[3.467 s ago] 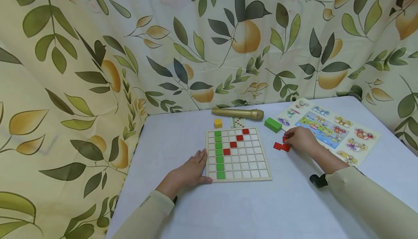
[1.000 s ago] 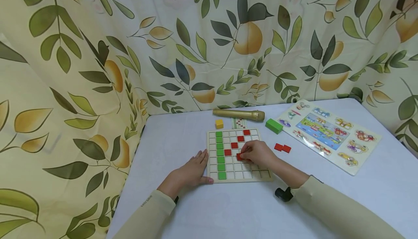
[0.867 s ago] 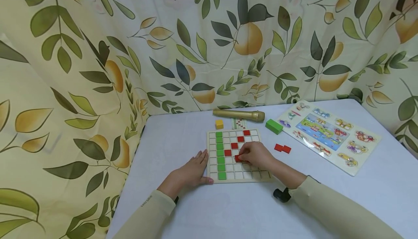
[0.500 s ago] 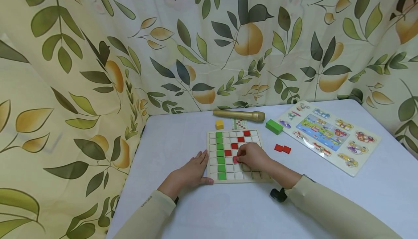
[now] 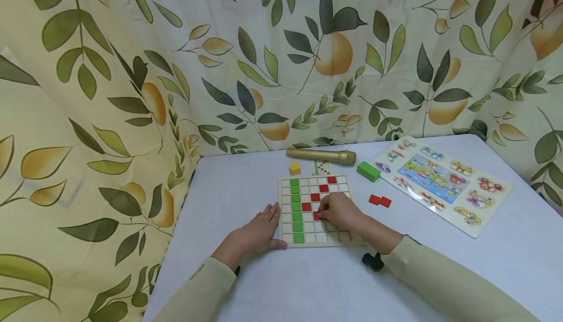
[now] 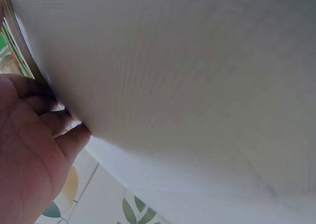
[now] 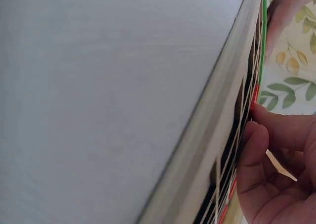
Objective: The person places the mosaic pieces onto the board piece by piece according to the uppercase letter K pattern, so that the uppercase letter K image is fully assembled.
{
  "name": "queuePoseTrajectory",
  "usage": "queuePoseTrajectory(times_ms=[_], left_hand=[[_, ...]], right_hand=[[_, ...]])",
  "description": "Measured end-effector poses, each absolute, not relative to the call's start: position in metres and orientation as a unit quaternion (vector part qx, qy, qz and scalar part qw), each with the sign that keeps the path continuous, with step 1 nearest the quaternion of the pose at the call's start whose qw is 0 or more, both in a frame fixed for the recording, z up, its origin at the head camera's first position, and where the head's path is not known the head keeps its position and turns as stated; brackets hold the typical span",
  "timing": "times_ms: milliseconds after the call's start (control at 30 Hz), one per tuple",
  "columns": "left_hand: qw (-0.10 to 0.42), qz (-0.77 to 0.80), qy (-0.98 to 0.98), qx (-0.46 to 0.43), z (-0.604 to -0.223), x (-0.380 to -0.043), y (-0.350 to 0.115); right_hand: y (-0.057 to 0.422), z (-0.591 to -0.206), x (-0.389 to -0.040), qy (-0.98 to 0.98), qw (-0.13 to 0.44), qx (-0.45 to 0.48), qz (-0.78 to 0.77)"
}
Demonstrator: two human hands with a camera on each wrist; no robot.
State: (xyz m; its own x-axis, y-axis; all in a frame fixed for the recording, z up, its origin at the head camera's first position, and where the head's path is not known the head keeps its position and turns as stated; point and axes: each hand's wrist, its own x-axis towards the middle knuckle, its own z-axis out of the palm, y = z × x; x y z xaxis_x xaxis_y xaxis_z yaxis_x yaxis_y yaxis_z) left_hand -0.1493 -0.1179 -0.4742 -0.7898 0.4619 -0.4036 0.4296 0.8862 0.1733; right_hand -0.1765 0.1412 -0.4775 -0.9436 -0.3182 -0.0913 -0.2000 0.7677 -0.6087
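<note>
A wooden grid board (image 5: 281, 247) lies flat on the table, with a column of green tiles (image 5: 296, 216) and a diagonal of red tiles (image 5: 315, 197) in its cells. At its left edge my left hand (image 5: 257, 231) rests with straight fingers, thumb by the front left corner. Over the board, my right hand (image 5: 340, 212) pinches a red tile (image 5: 316, 216) at a cell one row below the diagonal's lowest tile. Thumb and fingertip of the right hand (image 7: 276, 155) meet at the board's surface in the right wrist view; they partly hide the tile.
Two loose red tiles (image 5: 380, 200) lie right of the board. Behind it are a yellow cube (image 5: 294, 168), a small pattern card (image 5: 321, 167) and a gold microphone (image 5: 321, 155). A green block (image 5: 368, 171) and a picture puzzle board (image 5: 472, 227) stand farther right.
My right hand has picked a red tile from the loose group on the right, carried it left over the board, and lowered it to a cell. My left hand has stayed at the board's edge.
</note>
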Motion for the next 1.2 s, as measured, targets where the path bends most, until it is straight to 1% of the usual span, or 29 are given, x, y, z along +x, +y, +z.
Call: queuePoseTrajectory(times_ms=[300,500,800,1067,1200], left_hand=[[0.224,0.039,0.945,0.235,-0.477,-0.149,-0.118],[0.220,0.037,0.945,0.238,-0.479,-0.150,-0.118],[0.222,0.045,0.944,0.240,-0.476,-0.148,-0.119],[0.218,0.040,0.945,0.240,-0.477,-0.147,-0.120],[0.217,0.036,0.946,0.240,-0.478,-0.148,-0.120]], right_hand=[[0.143,-0.477,-0.175,0.930,0.102,-0.133,-0.328],[0.156,-0.474,-0.175,0.925,0.098,-0.114,-0.348],[0.199,-0.460,-0.178,0.937,0.087,-0.074,-0.329],[0.242,-0.461,-0.176,0.952,0.047,-0.066,-0.297],[0.260,-0.462,-0.173,0.954,0.037,-0.062,-0.290]])
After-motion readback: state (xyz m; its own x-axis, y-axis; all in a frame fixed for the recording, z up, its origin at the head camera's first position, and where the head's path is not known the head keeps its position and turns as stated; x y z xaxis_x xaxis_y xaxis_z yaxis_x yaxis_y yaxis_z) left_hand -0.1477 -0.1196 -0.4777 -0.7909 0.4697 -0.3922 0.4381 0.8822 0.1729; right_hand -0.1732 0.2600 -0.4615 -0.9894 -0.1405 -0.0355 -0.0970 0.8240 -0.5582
